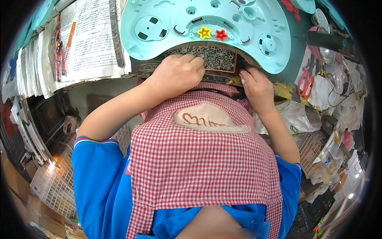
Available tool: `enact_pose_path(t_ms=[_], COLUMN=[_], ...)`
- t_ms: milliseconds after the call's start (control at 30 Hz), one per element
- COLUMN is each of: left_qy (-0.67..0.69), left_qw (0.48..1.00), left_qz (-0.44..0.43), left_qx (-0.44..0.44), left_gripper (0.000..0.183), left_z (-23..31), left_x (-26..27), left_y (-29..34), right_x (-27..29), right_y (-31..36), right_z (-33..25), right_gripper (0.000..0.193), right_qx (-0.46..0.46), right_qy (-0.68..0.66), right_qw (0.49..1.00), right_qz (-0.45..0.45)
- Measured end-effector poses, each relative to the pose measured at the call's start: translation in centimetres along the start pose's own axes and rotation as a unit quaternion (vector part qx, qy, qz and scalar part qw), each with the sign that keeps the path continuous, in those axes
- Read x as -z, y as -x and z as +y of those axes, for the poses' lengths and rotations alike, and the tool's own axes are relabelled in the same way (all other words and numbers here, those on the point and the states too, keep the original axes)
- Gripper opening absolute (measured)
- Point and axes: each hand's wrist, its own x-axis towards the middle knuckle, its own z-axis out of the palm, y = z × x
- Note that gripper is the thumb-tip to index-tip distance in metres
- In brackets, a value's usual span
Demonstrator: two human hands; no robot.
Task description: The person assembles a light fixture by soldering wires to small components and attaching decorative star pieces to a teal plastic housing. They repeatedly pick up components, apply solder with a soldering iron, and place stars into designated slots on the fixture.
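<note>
The fastener tray (235, 60) is lying crosswise before the turquoise panel (203, 12). The curled left hand (178, 75) is overlapping its left part; the half-curled right hand (258, 88) is sitting beside its right corner. Whether they're gripping anything, I cannot tell.

Around twelve o'clock: a pale turquoise curved plastic panel (274, 28), a yellow plastic star (204, 30), a red plastic star (221, 33) and small grey metal parts (217, 57). Toward six, a red-and-white gingham cloth apron (203, 167) over a bright blue short-sleeved fabric shirt (95, 167).
</note>
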Motion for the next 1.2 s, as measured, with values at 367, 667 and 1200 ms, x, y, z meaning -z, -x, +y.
enact_pose_path(t_ms=[367,667,1200], left_qy=[0.059,-0.109,0.183], left_qw=[0.998,0.993,0.978], left_qz=[-0.014,0.009,0.056], left_qx=[0.028,0.044,0.082], left_gripper=[0.005,0.006,0.008], left_z=[0.4,0.8,-2.5], left_x=[0.4,-0.2,4.6], left_y=[0.3,-1.0,-4.2], right_x=[1.5,0.4,3.8], right_y=[-3.4,-4.5,-13.9], right_z=[-2.5,-3.0,1.8], right_gripper=[0.02,0.015,0.008], right_qx=[0.008,-0.021,0.041], right_qy=[-0.151,-0.03,-0.19], right_qw=[0.987,0.994,0.981], right_qz=[0.054,-0.105,-0.017])
